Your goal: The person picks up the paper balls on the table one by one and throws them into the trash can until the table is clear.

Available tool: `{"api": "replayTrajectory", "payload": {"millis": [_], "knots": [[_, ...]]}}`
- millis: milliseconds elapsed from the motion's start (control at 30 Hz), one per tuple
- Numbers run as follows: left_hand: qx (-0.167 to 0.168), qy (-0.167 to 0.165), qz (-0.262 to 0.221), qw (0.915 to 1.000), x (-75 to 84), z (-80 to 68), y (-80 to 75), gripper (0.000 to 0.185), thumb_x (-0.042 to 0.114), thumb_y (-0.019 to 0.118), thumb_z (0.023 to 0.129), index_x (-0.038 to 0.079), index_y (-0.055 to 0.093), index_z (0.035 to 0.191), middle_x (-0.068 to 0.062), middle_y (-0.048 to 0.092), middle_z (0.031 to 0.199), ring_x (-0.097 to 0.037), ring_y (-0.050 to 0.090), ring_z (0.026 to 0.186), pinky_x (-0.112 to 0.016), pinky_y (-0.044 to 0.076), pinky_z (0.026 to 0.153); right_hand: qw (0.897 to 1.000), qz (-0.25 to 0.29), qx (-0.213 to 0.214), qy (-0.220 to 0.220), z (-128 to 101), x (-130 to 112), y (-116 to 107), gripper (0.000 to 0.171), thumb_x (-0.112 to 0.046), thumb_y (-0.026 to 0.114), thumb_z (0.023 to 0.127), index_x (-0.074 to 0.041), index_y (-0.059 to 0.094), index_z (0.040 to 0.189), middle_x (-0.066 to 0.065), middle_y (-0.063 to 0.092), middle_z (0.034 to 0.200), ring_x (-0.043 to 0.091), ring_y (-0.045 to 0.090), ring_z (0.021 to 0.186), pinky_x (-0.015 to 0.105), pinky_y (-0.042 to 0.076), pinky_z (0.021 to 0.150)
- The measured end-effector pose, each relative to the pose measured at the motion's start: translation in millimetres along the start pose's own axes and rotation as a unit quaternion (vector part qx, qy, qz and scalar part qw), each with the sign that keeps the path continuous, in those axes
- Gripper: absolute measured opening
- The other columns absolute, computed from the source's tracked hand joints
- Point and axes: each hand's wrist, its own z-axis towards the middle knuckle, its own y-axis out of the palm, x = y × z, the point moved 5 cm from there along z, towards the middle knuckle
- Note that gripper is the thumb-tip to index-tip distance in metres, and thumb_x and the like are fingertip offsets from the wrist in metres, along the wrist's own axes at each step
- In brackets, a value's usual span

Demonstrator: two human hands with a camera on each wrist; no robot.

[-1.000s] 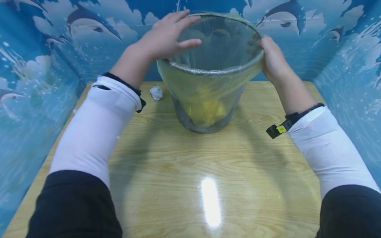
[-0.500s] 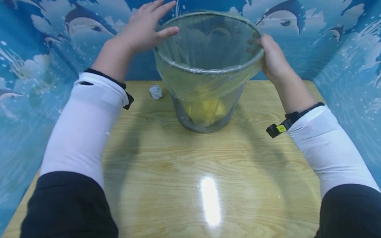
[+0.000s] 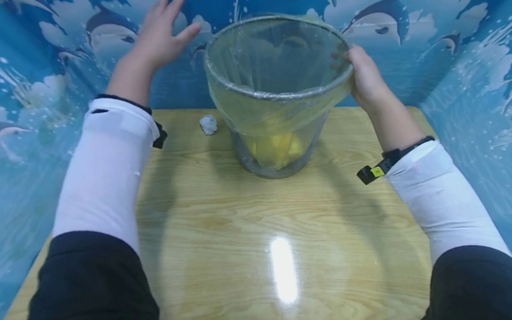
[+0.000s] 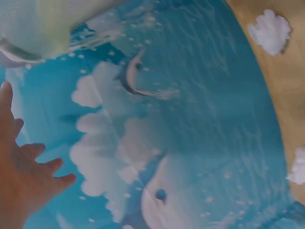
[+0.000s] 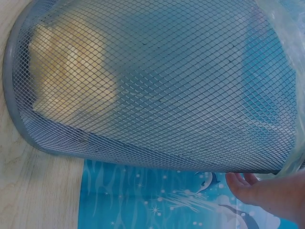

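Observation:
A grey wire-mesh waste bin [image 3: 278,94] lined with a clear yellowish plastic bag [image 3: 275,114] stands on the wooden table [image 3: 242,220] near the back wall. My right hand [image 3: 366,80] grips the bin's right rim, thumb over the folded bag edge. Up and to the left of the bin, my left hand [image 3: 158,33] hovers in the air with fingers spread, holding nothing. The right wrist view shows the mesh wall [image 5: 157,81] close up, with fingers [image 5: 267,195] at its rim. In the left wrist view, the spread fingers [image 4: 24,176] lie before the blue wall.
A small crumpled white wad [image 3: 208,124] lies on the table left of the bin; it shows again as the wad [image 4: 270,31] from the left wrist. Blue dolphin-print walls [image 3: 21,122] enclose the table on three sides.
My left hand has lifted off the bin's left rim and moved up and to the left, fingers spreading. The right hand and the bin have stayed put.

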Motion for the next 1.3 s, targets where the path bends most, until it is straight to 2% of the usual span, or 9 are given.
{"api": "replayTrajectory", "payload": {"millis": [167,333,567,667,833,1000,1300], "knots": [[0.011,-0.021,0.007,0.9997,-24.1,2.9,8.9,0.067,0.051,0.031,0.101,0.036,-0.007,0.154,0.000,-0.018,0.162,-0.024,-0.016,0.148,-0.048,-0.005,0.120,1.000,0.004,-0.005,0.005,-1,0,1,0.053,-0.025,0.026,0.099,-0.012,0.022,0.151,0.002,0.029,0.143,0.017,0.039,0.124,0.031,0.030,0.112],[0.012,-0.034,0.025,0.9990,-44.5,8.3,26.4,0.068,0.051,0.030,0.102,0.032,-0.008,0.155,-0.004,-0.019,0.161,-0.030,-0.015,0.148,-0.051,-0.005,0.120,1.000,0.000,-0.003,0.006,0,0,0,0.053,-0.025,0.027,0.099,-0.012,0.023,0.151,0.002,0.029,0.143,0.017,0.039,0.123,0.031,0.030,0.112],[-0.036,-0.083,0.013,0.9958,-67.9,10.6,58.3,0.072,0.055,0.028,0.100,0.033,-0.016,0.153,-0.004,-0.025,0.159,-0.033,-0.018,0.147,-0.054,-0.004,0.119,1.000,-0.001,-0.004,0.009,-1,1,0,0.054,-0.026,0.027,0.099,-0.012,0.021,0.151,0.003,0.028,0.143,0.017,0.040,0.121,0.031,0.030,0.112],[-0.056,-0.092,0.013,0.9941,-77.6,14.6,73.5,0.073,0.058,0.027,0.099,0.033,-0.017,0.152,-0.006,-0.026,0.159,-0.035,-0.018,0.147,-0.057,-0.003,0.118,1.000,0.002,-0.003,0.004,-2,1,0,0.052,-0.025,0.027,0.099,-0.011,0.024,0.149,0.003,0.030,0.140,0.016,0.042,0.117,0.031,0.031,0.110],[-0.084,-0.098,0.016,0.9915,-91.1,17.9,105.1,0.076,0.060,0.028,0.098,0.030,-0.015,0.154,-0.010,-0.022,0.160,-0.039,-0.014,0.147,-0.059,-0.001,0.117,1.000,0.004,-0.001,0.001,-2,0,-2,0.050,-0.024,0.027,0.098,-0.010,0.026,0.147,0.003,0.031,0.139,0.017,0.042,0.118,0.032,0.032,0.110],[-0.104,-0.117,-0.007,0.9877,-103.1,11.9,134.1,0.078,0.060,0.031,0.098,0.030,-0.016,0.153,-0.010,-0.024,0.159,-0.040,-0.016,0.146,-0.060,-0.004,0.117,1.000,-0.003,0.001,0.002,-1,0,-1,0.051,-0.025,0.028,0.098,-0.010,0.027,0.147,0.003,0.029,0.141,0.019,0.041,0.122,0.034,0.032,0.112],[-0.114,-0.120,0.007,0.9862,-109.2,6.6,173.7,0.085,0.063,0.032,0.097,0.022,-0.014,0.155,-0.019,-0.019,0.159,-0.044,-0.011,0.146,-0.061,0.001,0.117,1.000,-0.022,-0.002,0.001,-1,1,-1,0.053,-0.027,0.027,0.099,-0.009,0.024,0.149,0.005,0.028,0.141,0.020,0.039,0.122,0.035,0.030,0.112]]}}
